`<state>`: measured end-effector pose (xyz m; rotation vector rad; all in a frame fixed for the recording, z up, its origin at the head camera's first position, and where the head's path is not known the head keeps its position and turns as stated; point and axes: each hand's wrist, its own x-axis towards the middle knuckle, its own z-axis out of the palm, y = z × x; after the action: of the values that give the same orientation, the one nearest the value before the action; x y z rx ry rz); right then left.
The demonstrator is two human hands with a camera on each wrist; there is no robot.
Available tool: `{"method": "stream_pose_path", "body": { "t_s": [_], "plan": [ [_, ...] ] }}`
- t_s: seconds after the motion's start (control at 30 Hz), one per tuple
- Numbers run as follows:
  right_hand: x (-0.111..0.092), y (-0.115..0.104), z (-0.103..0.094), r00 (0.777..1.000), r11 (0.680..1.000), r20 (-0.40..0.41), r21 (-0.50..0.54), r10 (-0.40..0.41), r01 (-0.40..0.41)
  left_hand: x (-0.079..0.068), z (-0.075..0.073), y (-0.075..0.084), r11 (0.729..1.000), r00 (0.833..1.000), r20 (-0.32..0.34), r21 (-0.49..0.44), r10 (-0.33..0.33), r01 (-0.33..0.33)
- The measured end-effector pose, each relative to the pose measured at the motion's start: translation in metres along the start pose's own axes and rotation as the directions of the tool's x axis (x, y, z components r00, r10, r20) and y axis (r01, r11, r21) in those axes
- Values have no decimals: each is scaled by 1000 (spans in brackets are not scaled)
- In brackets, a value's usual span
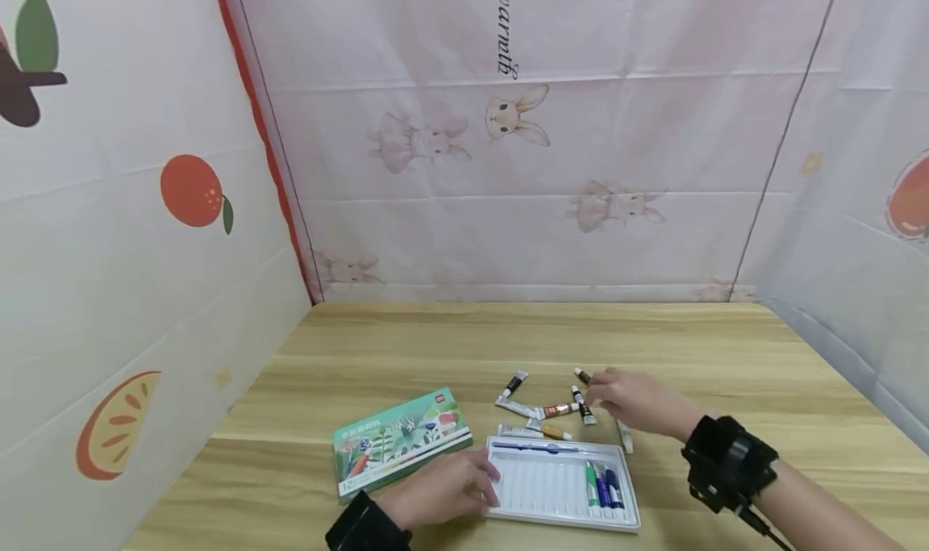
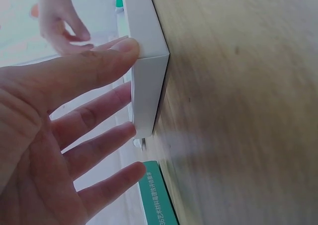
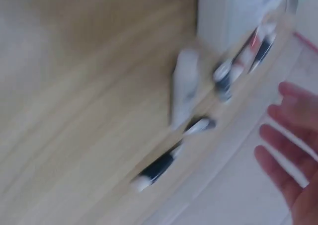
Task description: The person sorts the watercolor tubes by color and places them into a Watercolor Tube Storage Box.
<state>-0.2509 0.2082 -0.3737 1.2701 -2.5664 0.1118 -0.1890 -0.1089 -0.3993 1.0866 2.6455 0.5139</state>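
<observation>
A white slotted tray [image 1: 540, 486] lies on the table, with a thin blue paintbrush [image 1: 537, 448] along its far side. Green [image 1: 592, 485], purple [image 1: 603, 490] and dark blue [image 1: 614, 489] paint tubes sit at its right end. My left hand [image 1: 453, 486] touches the tray's left edge; the left wrist view shows its thumb at a corner and the other fingers extended. My right hand [image 1: 642, 402] hovers over the loose tubes near a black-labelled paint tube [image 1: 583, 406]. The right wrist view, blurred, shows the right hand's fingers [image 3: 283, 140] apart with nothing between them.
A green paint box [image 1: 402, 442] lies left of the tray. Behind the tray are brown [image 1: 557, 411], ochre [image 1: 549, 429], black [image 1: 515, 383] and white [image 1: 517, 407] tubes. Another white tube [image 1: 624, 436] lies at its right. Printed cloth walls [image 1: 464, 236] surround the table.
</observation>
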Motion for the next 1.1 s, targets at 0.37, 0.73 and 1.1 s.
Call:
{"method": "stream_pose_path", "body": {
  "t_s": [0.37, 0.73, 1.1],
  "plan": [
    [-24, 21, 14, 977, 992, 189, 66, 96, -110, 1, -4, 2, 1000, 1000, 12, -23, -9, 9],
    [-28, 16, 21, 975, 994, 197, 11, 108, -112, 0, -1, 2, 999, 1000, 13, -23, -26, 26],
    [-36, 15, 19, 991, 999, 132, -41, 17, -11, 1, -3, 3, 999, 999, 22, -30, -42, 43]
  ]
}}
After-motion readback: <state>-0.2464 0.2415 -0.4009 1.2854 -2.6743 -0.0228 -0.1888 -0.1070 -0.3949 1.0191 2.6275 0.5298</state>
